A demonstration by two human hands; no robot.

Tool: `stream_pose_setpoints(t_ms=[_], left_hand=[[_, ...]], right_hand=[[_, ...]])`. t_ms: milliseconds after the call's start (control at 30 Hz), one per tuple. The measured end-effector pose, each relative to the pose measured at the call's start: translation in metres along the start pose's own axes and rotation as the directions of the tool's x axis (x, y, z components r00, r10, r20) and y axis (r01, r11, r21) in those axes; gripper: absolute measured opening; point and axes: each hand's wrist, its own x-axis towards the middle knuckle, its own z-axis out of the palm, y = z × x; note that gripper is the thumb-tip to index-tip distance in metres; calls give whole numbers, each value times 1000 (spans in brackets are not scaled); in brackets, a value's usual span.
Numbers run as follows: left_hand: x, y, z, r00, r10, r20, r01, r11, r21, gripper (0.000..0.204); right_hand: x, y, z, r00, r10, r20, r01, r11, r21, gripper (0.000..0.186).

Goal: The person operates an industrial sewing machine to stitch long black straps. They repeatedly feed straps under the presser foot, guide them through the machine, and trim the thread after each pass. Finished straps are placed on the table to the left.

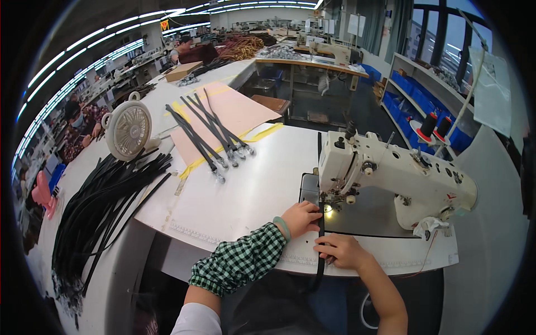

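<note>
A long black strap (321, 245) runs front to back under the head of a white sewing machine (399, 173), its near end hanging over the table edge. My left hand (300, 219), below a green checked sleeve cover, presses the strap's left side close to the lit needle area. Nearer the edge, my right hand (339, 250) has its fingers closed around the same strap. Left of the machine, several black straps with plastic-wrapped ends (215, 131) lie on a pink sheet (245, 111). A big bundle of black straps (100, 201) drapes over the table's left side.
A small white fan (129, 131) stands behind the strap bundle, and a pink handheld object (43, 195) sits at far left. Red-and-black thread cones (429, 125) rise behind the machine. Blue bins (410, 89) fill a shelf at right. Other people work at the far left.
</note>
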Motion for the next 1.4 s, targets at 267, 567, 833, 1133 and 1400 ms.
stream_pose_setpoints(t_ms=[267, 567, 833, 1133, 1400], left_hand=[[0, 0, 1, 1000, -12, 3, 12, 1000, -19, 39], [1, 2, -2, 1000, -3, -7, 3, 999, -32, 39], [3, 2, -7, 998, 11, -57, -15, 997, -71, 36], [4, 3, -8, 1000, -3, -22, 1, 997, -78, 37], [3, 2, -8, 1000, -5, -16, 4, 998, -64, 37]], right_hand=[[1, 2, 2, 999, -9, -37, 7, 999, -40, 18], [-1, 3, 4, 999, 5, -52, -7, 999, -34, 22], [-3, 5, 4, 998, 42, -52, -41, 999, 24, 23], [-7, 4, 4, 997, 68, -36, -66, 996, 64, 23], [-5, 6, 7, 995, 24, -96, -22, 1000, 20, 21]])
